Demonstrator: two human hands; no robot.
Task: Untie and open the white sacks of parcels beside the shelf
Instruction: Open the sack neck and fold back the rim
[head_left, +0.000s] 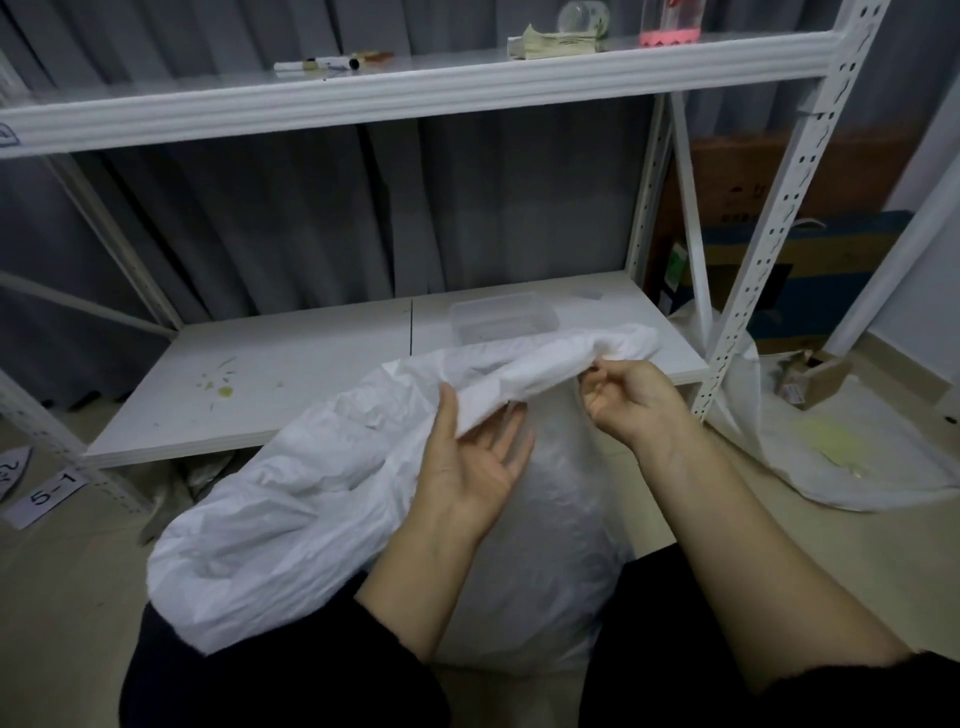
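Whether it is tied cannot be made out: the neck of the sack (311, 499) vanishes inside the curled, pinching fingers of the right hand (631, 397). White and crumpled, the sack drapes over the straight, spread fingers of the left hand (478, 460), running from lower left up to the right fingertips.

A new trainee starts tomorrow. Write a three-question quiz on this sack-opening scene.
1. True or false: the right hand pinches the bunched neck of the crinkled white woven sack.
2. Which rests on the white metal shelf's lower board? A) clear plastic tub B) red bucket C) steel scissors
3. Fill in: the left hand lies palm up against the sack's fabric, its fingers ____ (straight/curled).
Key: 1 true; 2 A; 3 straight.
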